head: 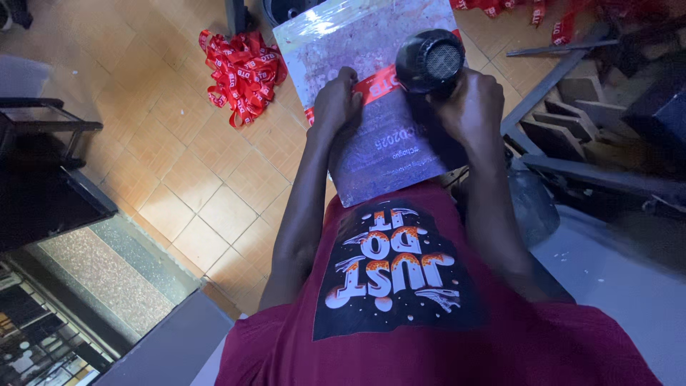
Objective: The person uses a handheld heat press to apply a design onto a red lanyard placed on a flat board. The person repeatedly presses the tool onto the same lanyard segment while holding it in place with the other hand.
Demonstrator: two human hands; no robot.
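Observation:
My left hand point(336, 104) presses its fingers on a red printed ribbon point(377, 83) that lies across a glossy flat board point(357, 43) resting on my lap. My right hand point(473, 107) is closed around the handle of a black hair dryer point(430, 61), whose round rear grille faces the camera, held just above the ribbon's right end. The board's lower part is grey and printed. My dark red printed shirt fills the bottom of the view.
A heap of red ribbons point(243, 71) lies on the orange tiled floor point(186, 164) at upper left; more red ribbons point(543, 14) at top right. Metal frames and dark wooden pieces point(572, 121) crowd the right. A black stand point(43, 164) is at left.

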